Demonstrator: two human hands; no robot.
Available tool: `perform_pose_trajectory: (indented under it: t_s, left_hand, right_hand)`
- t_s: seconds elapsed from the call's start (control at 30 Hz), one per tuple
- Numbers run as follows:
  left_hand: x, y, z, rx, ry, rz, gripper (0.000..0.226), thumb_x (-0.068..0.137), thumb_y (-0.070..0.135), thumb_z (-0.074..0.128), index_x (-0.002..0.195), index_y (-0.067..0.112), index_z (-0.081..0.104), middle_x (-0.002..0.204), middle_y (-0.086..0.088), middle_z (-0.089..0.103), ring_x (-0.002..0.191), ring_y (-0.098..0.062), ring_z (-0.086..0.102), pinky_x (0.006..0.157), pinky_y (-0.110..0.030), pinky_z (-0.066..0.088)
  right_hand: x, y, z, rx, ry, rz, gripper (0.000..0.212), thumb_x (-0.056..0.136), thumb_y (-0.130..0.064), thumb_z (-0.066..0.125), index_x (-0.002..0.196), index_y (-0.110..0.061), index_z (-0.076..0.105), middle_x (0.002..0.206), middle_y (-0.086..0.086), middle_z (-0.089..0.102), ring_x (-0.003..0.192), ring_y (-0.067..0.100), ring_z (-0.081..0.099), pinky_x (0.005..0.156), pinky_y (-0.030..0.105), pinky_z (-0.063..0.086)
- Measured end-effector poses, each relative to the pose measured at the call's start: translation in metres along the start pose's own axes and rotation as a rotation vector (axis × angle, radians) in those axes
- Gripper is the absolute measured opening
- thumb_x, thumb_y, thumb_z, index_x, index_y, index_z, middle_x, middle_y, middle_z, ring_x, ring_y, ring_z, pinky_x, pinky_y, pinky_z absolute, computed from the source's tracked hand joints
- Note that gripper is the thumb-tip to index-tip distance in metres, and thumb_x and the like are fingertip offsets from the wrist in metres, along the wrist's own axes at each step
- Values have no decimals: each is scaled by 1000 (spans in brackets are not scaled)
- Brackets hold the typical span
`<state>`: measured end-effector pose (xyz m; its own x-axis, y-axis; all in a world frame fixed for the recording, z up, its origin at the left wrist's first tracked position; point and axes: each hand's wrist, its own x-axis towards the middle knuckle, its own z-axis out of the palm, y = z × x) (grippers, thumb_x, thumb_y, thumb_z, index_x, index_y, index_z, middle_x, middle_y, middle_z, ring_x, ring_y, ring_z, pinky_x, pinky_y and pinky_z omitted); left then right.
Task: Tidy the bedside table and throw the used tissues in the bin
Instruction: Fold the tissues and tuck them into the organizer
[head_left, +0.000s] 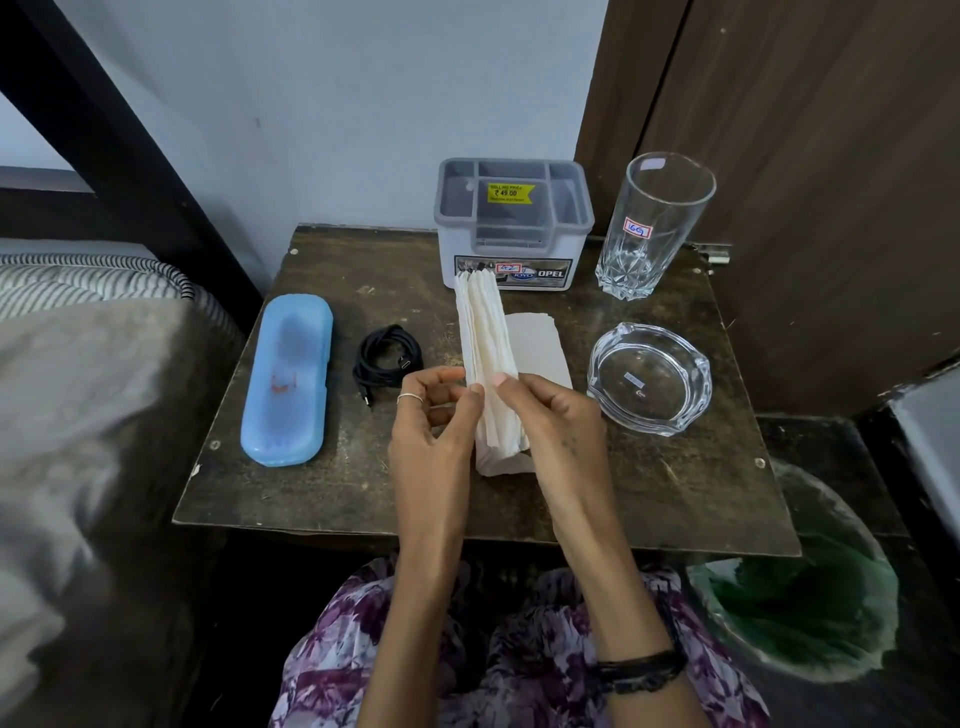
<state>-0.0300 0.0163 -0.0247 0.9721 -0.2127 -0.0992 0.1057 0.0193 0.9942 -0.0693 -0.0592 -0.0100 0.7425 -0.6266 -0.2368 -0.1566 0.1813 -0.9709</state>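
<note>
While gripping tissue stack (488, 358) on edge between left hand (434, 415) and right hand (545, 415), mid-table: long axis running away from body, bin (810, 587) low right, nearer right hand.

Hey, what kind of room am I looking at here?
Most likely a bedroom, at the bedside. A mattress with striped edging lies just left of a small dark wooden table, which carries a drinking glass and a coiled charging cable. A lined bin stands beside it.
</note>
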Motion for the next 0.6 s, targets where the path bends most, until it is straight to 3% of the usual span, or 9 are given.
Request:
perform_pose_trajectory:
  t_s: [0.07,0.13,0.2,0.37,0.5,0.6]
  left_hand:
    - [1,0,0,-8,-3,-3,19,76,33,57,92,22,60,85,2,63,79,-14,59,70,-29,49]
    - [1,0,-1,-11,-3,-6,15,79,30,59,92,22,59,86,0,63,80,-14,60,70,-27,49]
    - [2,0,-1,-27,-3,-13,7,86,20,60,92,21,59,87,-2,63,81,-15,60,70,-25,49]
    - [3,1,-1,-39,-12,-13,8,90,12,55,95,17,58,90,-3,63,82,-14,59,68,-22,49]
    - [2,1,-1,-44,-11,-23,16,82,27,61,96,19,59,90,-3,63,82,-15,61,71,-27,50]
    - [2,1,-1,-33,-13,-20,18,78,34,62,94,25,58,87,1,63,83,-15,62,75,-33,50]
  right_hand:
    - [0,0,0,1,0,2,20,88,-21,62,73,-15,75,72,6,72,75,23,68,68,52,58]
    - [1,1,1,11,-5,3,22,87,-24,63,72,-14,75,78,13,74,82,32,69,76,57,54]
    - [1,2,1,18,-10,9,23,88,-27,62,76,-12,75,81,20,72,85,39,67,76,60,53]
    - [2,1,1,29,-27,17,23,89,-25,60,77,-14,76,80,17,73,82,35,69,80,58,53]
    - [2,3,0,9,-33,6,19,88,-23,62,76,-15,76,80,17,72,79,31,67,73,58,55]
    - [2,4,-1,-3,-47,-21,19,87,-26,62,83,-12,76,82,19,72,83,32,68,76,56,55]
